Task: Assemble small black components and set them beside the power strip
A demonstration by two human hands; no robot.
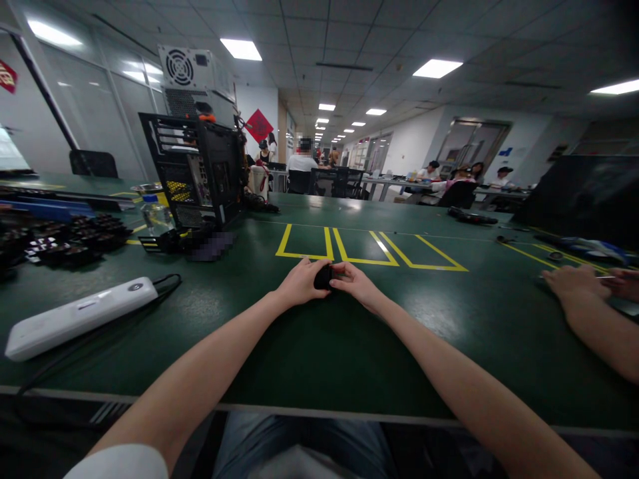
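Between my two hands, just above or on the green table (319, 352), is a small black object (323, 277); its kind is too small and dark to make out. My left hand (301, 283) closes on it from the left, thumb below and fingers over the top. From the right, my right hand (354, 283) pinches its other side with thumb and fingertips. Right beyond my hands lie yellow tape outlines (304, 256) on the tabletop.
Left of my arm lies a long white device (82, 316) with a black cable. Behind it stand an open black computer case (194, 173), a clear bottle (156, 216) and a pile of black parts (74, 243). At right, a co-worker's hands (579, 289) hold a thin tool.
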